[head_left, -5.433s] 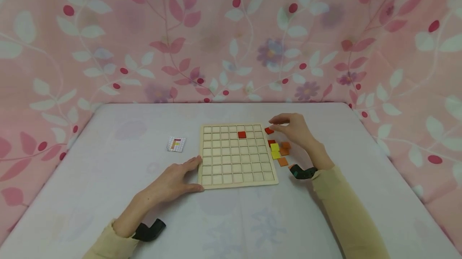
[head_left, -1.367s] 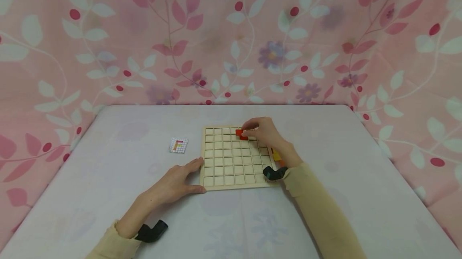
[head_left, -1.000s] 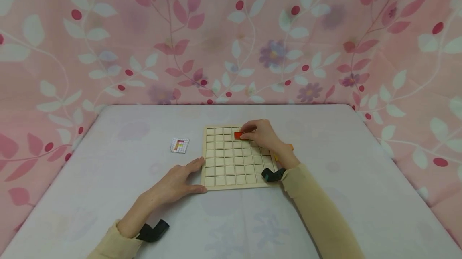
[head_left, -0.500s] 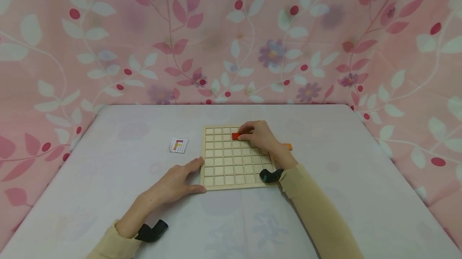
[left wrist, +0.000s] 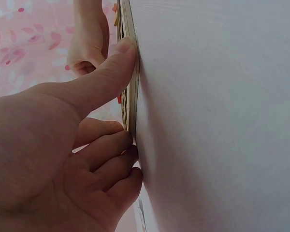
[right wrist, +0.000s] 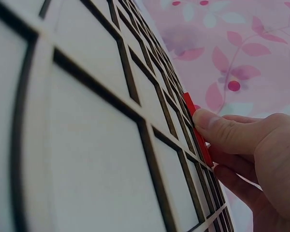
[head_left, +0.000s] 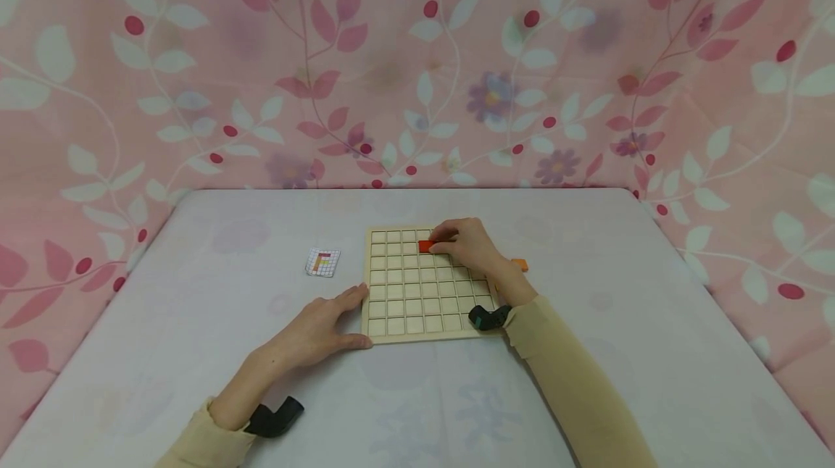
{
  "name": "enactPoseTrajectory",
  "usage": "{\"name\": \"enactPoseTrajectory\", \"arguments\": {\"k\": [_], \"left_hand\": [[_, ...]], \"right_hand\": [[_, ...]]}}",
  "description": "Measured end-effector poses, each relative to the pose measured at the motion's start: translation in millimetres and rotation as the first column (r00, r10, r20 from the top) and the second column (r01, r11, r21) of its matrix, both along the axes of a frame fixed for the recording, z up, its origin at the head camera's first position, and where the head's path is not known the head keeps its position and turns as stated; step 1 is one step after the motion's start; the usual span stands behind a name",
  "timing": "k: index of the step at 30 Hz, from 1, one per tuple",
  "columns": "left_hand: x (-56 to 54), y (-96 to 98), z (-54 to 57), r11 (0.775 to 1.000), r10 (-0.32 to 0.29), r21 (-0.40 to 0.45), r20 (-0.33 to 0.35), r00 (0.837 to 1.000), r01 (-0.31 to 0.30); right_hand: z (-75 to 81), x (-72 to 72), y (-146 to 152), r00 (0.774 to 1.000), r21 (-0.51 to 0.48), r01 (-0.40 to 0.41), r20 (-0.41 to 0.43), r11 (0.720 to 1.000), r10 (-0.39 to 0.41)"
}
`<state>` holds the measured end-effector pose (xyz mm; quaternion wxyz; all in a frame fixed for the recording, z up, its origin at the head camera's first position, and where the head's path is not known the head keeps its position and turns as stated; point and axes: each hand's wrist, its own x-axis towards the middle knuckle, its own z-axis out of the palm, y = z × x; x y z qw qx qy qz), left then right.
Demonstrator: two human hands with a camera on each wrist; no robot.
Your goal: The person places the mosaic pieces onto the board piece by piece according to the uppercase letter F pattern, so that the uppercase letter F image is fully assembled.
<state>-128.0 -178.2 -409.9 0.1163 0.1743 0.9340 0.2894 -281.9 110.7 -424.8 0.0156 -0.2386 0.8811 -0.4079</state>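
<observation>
A wooden grid board [head_left: 417,337] lies flat on the table, its left wall nearest my left hand [head_left: 320,330]. The left thumb and fingers are spread, resting against the board's left edge and near-left corner; the left wrist view shows the fingertips [left wrist: 130,176] low along that edge. My right hand [head_left: 468,245] is over the board's far rows, its thumb and fingers on a flat red square tile [head_left: 425,246]. In the right wrist view the thumb [right wrist: 208,120] lies on a red strip [right wrist: 189,107] at the grid. The hand hides the second red tile's place in the head view.
A small printed card [head_left: 322,263] with a coloured grid pattern lies left of the board. An orange tile [head_left: 520,265] shows beyond the right wrist; other loose tiles are mostly hidden there. A floral curtain [head_left: 417,77] stands behind the table.
My right hand took a red tile from beside the board's right edge and carried it left onto the far rows. It has barely moved in the last half second. The left hand has stayed.
</observation>
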Motion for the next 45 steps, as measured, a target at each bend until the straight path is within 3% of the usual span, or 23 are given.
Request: {"name": "enactPoseTrajectory", "arguments": {"k": [38,45], "left_hand": [[-0.5,-1.1,1.0,1.000,-0.007,0.006,-0.005,1.000,0.007],[-0.3,-0.2,0.5,1.000,0.000,0.014,0.013,1.000,0.000]], "right_hand": [[-3.2,-1.8,1,1.000,-0.015,-0.015,-0.001,1.000,0.015],[12.9,1.0,7,0.998,-0.016,0.047,0.037,0.999,-0.047]]}}
